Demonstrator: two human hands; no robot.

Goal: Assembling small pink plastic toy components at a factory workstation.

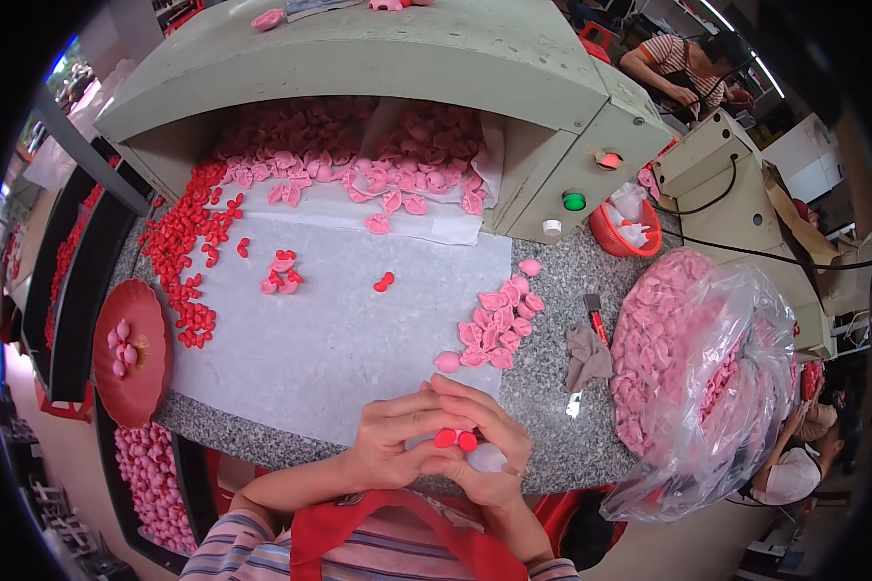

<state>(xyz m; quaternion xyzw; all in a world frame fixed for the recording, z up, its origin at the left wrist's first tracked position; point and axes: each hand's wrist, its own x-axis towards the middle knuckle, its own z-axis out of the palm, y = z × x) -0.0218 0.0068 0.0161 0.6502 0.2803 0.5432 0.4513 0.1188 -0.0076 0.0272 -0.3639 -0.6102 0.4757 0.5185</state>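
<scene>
The biggest hazard, to my eye, is the clear plastic bag (717, 378) bulging with pink shells at the right of the frame: it leans out past the edge of the speckled stone counter (543, 387), and a nudge from an elbow could tip it or spill its load. Next, the heap of red pieces (186, 254) at the upper left lies loose along the edge of the white sheet (339, 329), so a sweep of a forearm could scatter them toward the red dish (131, 353) or off the counter. The small pile of pink shells (499, 324) just right of centre could likewise be brushed away. Smallest of all is the red piece (455, 440) at the lower centre, pinched between the left hand (397, 441) and right hand (484, 450); both sets of fingers are curled tightly round it and round a pale rounded part (487, 458), and a slip of that pinch could drop it into the lap. The fingers hide most of the pale part, so its shape is unclear. The grey machine housing (358, 58) shadows the pink heap beneath it, and the frame's dark rim cuts off the trays at far left.
</scene>
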